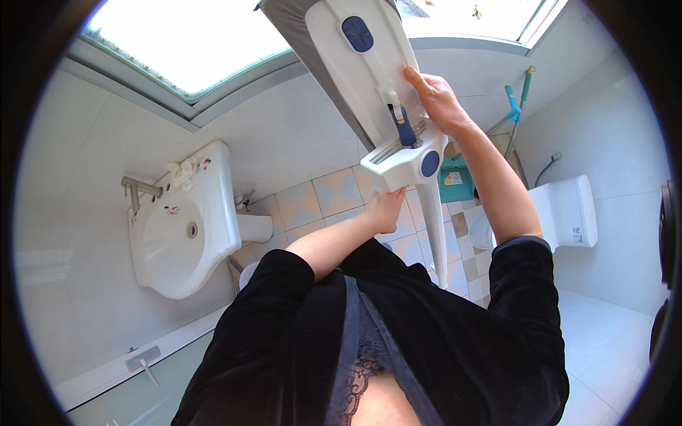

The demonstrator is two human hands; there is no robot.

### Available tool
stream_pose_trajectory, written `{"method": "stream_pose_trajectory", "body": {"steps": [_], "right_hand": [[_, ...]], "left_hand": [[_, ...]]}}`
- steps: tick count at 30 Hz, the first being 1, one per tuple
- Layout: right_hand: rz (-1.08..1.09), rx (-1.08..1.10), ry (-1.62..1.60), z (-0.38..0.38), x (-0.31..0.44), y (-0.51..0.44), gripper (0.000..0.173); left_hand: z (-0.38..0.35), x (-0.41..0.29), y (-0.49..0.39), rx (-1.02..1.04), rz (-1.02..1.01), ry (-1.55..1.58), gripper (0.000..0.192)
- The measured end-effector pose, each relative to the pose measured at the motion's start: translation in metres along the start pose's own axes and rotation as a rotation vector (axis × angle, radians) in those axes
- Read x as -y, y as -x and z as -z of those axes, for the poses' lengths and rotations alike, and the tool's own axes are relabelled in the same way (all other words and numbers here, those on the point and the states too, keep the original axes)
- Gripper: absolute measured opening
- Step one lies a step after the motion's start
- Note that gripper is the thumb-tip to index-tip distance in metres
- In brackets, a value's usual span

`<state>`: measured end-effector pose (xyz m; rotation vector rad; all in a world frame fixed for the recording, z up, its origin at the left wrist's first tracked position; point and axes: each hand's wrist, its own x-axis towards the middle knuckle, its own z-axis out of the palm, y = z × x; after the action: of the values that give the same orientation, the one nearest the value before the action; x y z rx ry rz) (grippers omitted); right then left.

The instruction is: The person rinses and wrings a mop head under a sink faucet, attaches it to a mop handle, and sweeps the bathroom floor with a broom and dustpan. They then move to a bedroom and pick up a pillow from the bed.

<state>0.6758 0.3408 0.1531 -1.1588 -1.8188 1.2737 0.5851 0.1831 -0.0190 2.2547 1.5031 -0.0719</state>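
A white plastic board (pixel 354 69) with a grey fabric cover, like a small ironing board, rises tilted in front of me. Its underside faces me and carries a blue oval inset and a blue lever (pixel 405 128). At its lower end is a white plastic bracket (pixel 397 168) with a round blue cap and a long tapered leg (pixel 432 229) that slants down towards the floor. My right hand (pixel 439 104) grips the board's right edge, thumb on the underside. My left hand (pixel 384 210) holds the bracket from below; its fingertips are partly hidden behind it.
A white washbasin (pixel 234 213) with a metal tap (pixel 141 189) is on the left. Windows (pixel 197 42) line the wall ahead. To the right are a teal dustpan (pixel 454 183), mop-like handles (pixel 514 109) and a white toilet (pixel 573 213). A bathtub (pixel 176 373) lies at lower left.
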Motion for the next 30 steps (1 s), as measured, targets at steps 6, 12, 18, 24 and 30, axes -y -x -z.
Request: {"method": "stream_pose_trajectory", "body": {"steps": [6,12,18,24,30], "right_hand": [[0.025,-0.082,0.068,-0.004,0.011,0.003,0.062],[0.012,-0.146,0.049,0.003,0.017,-0.006,0.063],[0.063,-0.157,-0.013,0.02,0.021,-0.016,0.062],[0.024,-0.209,0.048,0.012,0.024,-0.015,0.061],[0.064,-0.111,0.032,-0.015,0.035,-0.008,0.061]], "left_hand": [[0.014,-0.022,-0.008,-0.149,0.04,0.315,0.074],[0.02,-0.027,-0.006,-0.341,-0.107,0.372,0.057],[0.011,0.008,0.027,-0.502,-0.435,-0.006,0.059],[0.061,0.017,0.029,-0.74,0.07,1.262,0.051],[0.162,0.069,0.039,-0.755,-0.342,1.943,0.041]]}}
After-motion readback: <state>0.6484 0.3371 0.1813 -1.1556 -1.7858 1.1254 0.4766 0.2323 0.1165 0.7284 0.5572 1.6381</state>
